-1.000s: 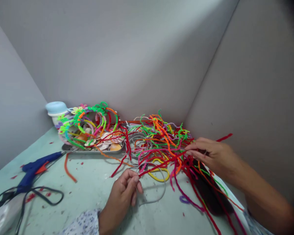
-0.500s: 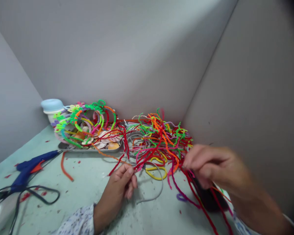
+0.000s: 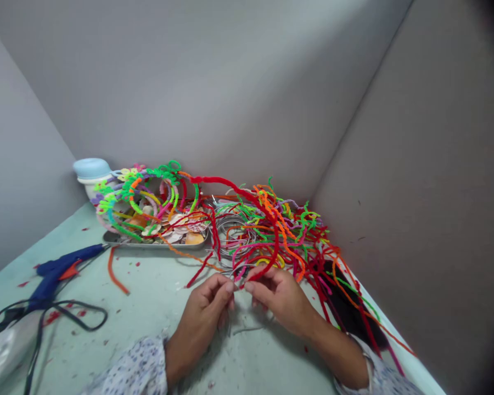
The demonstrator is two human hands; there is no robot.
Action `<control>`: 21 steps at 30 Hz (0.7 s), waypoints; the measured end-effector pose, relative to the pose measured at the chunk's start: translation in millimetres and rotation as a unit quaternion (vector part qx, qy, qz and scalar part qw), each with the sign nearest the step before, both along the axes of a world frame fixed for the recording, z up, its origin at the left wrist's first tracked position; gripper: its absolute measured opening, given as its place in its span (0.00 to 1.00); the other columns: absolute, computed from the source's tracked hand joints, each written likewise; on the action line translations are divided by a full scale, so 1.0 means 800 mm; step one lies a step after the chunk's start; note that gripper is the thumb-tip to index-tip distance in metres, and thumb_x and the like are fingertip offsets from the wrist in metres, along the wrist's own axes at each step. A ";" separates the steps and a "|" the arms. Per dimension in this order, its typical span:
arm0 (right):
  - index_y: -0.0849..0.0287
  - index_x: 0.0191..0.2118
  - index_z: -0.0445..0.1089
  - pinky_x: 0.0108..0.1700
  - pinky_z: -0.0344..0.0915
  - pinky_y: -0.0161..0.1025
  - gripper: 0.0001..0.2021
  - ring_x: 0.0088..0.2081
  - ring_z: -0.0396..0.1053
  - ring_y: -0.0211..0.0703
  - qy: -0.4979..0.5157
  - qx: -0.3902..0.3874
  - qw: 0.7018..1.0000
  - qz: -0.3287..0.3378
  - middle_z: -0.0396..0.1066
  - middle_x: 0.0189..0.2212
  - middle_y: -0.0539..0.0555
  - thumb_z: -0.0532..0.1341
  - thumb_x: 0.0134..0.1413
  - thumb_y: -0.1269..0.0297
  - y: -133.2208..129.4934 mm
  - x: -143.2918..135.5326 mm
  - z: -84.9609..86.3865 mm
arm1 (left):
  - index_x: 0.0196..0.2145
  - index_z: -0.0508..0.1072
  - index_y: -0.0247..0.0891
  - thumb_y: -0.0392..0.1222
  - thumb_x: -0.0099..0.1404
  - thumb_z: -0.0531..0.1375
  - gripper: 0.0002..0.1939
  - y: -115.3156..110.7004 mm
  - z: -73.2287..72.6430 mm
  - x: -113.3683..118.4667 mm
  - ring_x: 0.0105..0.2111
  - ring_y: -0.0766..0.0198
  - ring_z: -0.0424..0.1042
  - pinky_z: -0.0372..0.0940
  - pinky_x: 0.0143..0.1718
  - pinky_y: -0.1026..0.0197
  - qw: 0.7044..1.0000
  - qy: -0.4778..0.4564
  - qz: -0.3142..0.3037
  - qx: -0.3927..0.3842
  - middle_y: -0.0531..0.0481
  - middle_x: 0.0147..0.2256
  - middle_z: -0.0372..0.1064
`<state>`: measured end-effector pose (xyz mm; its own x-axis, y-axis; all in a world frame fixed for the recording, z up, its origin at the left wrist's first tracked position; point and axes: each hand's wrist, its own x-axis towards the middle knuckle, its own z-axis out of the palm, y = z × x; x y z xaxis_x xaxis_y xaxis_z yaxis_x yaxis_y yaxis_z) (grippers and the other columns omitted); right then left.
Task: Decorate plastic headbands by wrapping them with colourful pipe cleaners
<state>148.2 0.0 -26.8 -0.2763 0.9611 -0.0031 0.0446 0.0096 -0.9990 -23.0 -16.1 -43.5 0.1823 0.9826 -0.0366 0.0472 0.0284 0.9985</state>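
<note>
My right hand point(image 3: 286, 300) is pinched on one end of a long red pipe cleaner point(image 3: 278, 236), which arcs up and away to the left over the pile. Close beside it, my left hand point(image 3: 208, 310) is closed, thumb against forefinger. Its fingertips almost meet the right ones near the red end; what they grip is too small to make out. A thin grey wire point(image 3: 247, 330) shows on the table below the hands. Just beyond them lie a coil of silver wire point(image 3: 230, 233) and yellow-handled scissors point(image 3: 276, 259), partly hidden by my right hand.
A heap of coloured pipe cleaners point(image 3: 300, 222) spreads at the back right, some over a black object point(image 3: 346, 307). A metal tray point(image 3: 177, 247) holds shells and pipe-cleaner rings point(image 3: 134, 206). At left are a blue glue gun point(image 3: 61, 271) with its cord and a blue-lidded container point(image 3: 93, 170).
My right hand has moved left from the pile to meet my left hand, bringing a red pipe cleaner with it. My left hand stays in nearly the same place. The view has shifted slightly.
</note>
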 end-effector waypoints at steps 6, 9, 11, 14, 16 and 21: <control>0.58 0.31 0.65 0.22 0.59 0.32 0.07 0.19 0.63 0.35 0.033 0.026 0.998 -0.054 0.64 0.18 0.45 0.60 0.52 0.61 0.010 0.004 -0.016 | 0.36 0.67 0.38 0.45 0.59 0.58 0.10 0.019 -0.013 -0.005 0.27 0.65 0.63 0.58 0.28 0.65 0.989 0.080 0.118 0.046 0.54 0.28 0.65; 0.58 0.33 0.64 0.22 0.60 0.32 0.07 0.19 0.63 0.35 0.049 0.013 0.998 -0.047 0.65 0.19 0.45 0.60 0.52 0.62 0.009 0.003 -0.025 | 0.39 0.66 0.38 0.46 0.59 0.58 0.12 0.020 -0.018 -0.005 0.26 0.63 0.65 0.58 0.28 0.64 0.985 0.140 0.081 0.054 0.54 0.27 0.65; 0.58 0.34 0.63 0.22 0.60 0.32 0.07 0.19 0.64 0.35 0.045 0.007 0.998 -0.040 0.66 0.19 0.45 0.60 0.52 0.62 0.008 0.002 -0.029 | 0.40 0.67 0.39 0.45 0.59 0.58 0.12 0.017 -0.019 -0.005 0.24 0.63 0.65 0.56 0.26 0.64 0.979 0.186 0.044 0.070 0.55 0.24 0.66; 0.58 0.34 0.64 0.24 0.60 0.32 0.05 0.20 0.64 0.35 0.011 0.011 0.999 -0.034 0.66 0.18 0.45 0.60 0.52 0.63 0.005 0.003 -0.031 | 0.40 0.67 0.39 0.43 0.58 0.59 0.11 0.015 -0.018 -0.005 0.23 0.64 0.64 0.54 0.24 0.65 0.980 0.184 0.009 0.073 0.55 0.23 0.65; 0.57 0.34 0.65 0.25 0.61 0.32 0.04 0.21 0.65 0.35 -0.013 0.021 0.999 -0.026 0.67 0.19 0.45 0.59 0.53 0.65 0.004 0.004 -0.030 | 0.40 0.65 0.39 0.43 0.59 0.58 0.12 0.015 -0.016 -0.004 0.21 0.67 0.63 0.54 0.22 0.66 0.992 0.117 -0.004 0.041 0.57 0.22 0.63; 0.58 0.33 0.66 0.26 0.62 0.32 0.04 0.23 0.67 0.36 -0.016 0.010 0.999 0.031 0.68 0.20 0.46 0.60 0.52 0.65 -0.001 0.003 -0.027 | 0.42 0.60 0.39 0.44 0.61 0.59 0.15 0.016 -0.002 -0.002 0.16 0.72 0.61 0.55 0.18 0.69 0.999 -0.042 -0.022 -0.017 0.60 0.22 0.61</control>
<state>150.2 -1.1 -48.7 -0.3359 0.9419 0.0067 0.0753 0.0340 -0.9966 -25.0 -2.9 -44.9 0.2300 0.9718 -0.0527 -0.0342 0.0622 0.9975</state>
